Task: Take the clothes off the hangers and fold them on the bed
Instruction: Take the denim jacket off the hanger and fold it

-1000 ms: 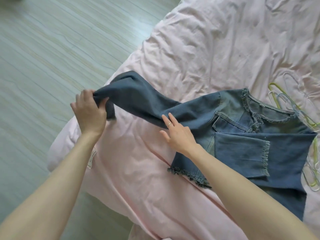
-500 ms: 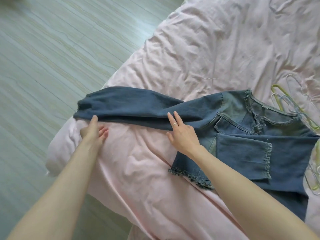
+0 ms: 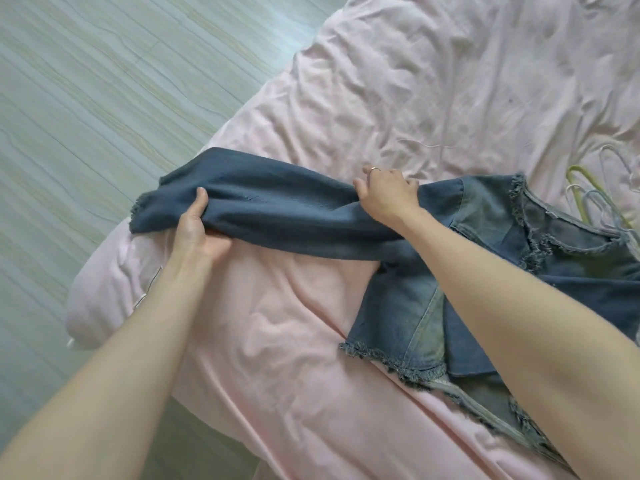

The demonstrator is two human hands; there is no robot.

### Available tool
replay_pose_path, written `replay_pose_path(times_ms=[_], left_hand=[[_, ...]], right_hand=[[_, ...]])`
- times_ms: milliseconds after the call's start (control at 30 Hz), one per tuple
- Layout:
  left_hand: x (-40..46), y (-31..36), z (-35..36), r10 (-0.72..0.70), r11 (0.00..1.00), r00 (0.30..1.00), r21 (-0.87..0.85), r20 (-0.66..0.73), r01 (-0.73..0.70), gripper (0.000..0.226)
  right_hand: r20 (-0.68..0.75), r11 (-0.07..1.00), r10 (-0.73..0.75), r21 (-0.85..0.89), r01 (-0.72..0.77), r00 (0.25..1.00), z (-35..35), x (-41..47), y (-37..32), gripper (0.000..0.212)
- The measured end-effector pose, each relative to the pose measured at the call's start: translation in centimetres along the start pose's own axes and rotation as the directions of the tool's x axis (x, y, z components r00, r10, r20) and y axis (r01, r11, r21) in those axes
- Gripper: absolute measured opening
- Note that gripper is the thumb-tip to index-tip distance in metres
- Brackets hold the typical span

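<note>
A blue denim jacket [image 3: 485,244] with frayed edges lies on the pink bed [image 3: 433,81], body to the right, one long sleeve [image 3: 270,209] stretched out to the left. My left hand [image 3: 197,230] grips the sleeve's lower edge near the cuff, thumb on top, fingers underneath. My right hand [image 3: 384,195], with a ring on one finger, pinches the sleeve's upper edge near the shoulder. The other sleeve is folded across the jacket's front, partly hidden by my right forearm.
Several thin plastic hangers [image 3: 595,199], yellow-green and pale blue, lie on the bed just beyond the jacket's collar at the right edge. The bed's corner [image 3: 93,299] hangs toward a pale wood-grain floor [image 3: 104,81] on the left.
The sleeve was laid out flat to the left and my left hand let go of it. Both hands have now taken hold of it again, the right one moving up to its far edge.
</note>
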State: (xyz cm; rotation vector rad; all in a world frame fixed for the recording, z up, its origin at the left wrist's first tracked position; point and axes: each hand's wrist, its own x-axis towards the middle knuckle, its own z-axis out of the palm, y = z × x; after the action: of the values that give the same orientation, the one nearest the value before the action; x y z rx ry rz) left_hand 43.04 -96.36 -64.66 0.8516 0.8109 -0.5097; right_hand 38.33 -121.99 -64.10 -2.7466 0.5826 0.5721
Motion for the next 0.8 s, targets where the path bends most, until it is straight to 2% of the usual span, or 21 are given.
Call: replay_pose_path(times_ms=[67,133,200,300,400,567,633,733,800], left_hand=[[0.3,0.0,-0.9,0.022,1.000,0.999,-0.008,0.044,-0.021,0.056],[0.7,0.0,-1.6,0.033,0.999,0.996,-0.030,0.081,-0.030,0.056],[0.9,-0.1,-2.0,0.049,0.998,0.995,-0.047,0.089,-0.045,0.054],[1.2,0.0,-2.4,0.076,0.992,0.996,-0.102,0.051,-0.070,0.049],[1.2,0.1,-2.2,0.069,0.983,0.998,-0.172,-0.013,-0.070,0.035],[0.9,0.6,-2.4,0.056,0.947,0.991,-0.307,-0.122,-0.091,0.021],[0.5,0.8,-2.3,0.059,0.946,0.988,-0.307,-0.146,-0.102,0.019],[0.1,1.1,-1.6,0.050,0.957,0.980,-0.270,-0.195,-0.103,0.016],[-0.5,1.5,-1.0,0.077,0.972,0.973,-0.202,-0.218,-0.122,0.017]], right_hand=[[0.114,0.995,0.038,0.088,-0.048,0.993,0.3,1.0,-0.5,0.035],[0.129,0.989,0.047,0.134,-0.064,0.991,1.0,1.6,-1.1,0.023],[0.046,0.974,0.063,0.216,-0.072,0.997,1.2,2.1,-1.9,0.019],[-0.186,0.919,0.123,0.392,-0.041,0.975,0.3,2.7,-2.9,0.025],[-0.282,0.903,0.098,0.429,0.034,0.954,-0.2,3.0,-3.7,0.030],[-0.191,0.963,0.060,0.271,-0.006,0.980,2.6,-1.1,-3.8,0.056],[-0.087,0.972,0.049,0.232,-0.028,0.995,4.5,-3.5,-3.0,0.060],[0.129,0.946,0.029,0.317,-0.069,0.991,6.0,-5.8,-1.5,0.061],[0.199,0.847,0.041,0.514,-0.140,0.979,5.5,-6.5,-1.1,0.059]])
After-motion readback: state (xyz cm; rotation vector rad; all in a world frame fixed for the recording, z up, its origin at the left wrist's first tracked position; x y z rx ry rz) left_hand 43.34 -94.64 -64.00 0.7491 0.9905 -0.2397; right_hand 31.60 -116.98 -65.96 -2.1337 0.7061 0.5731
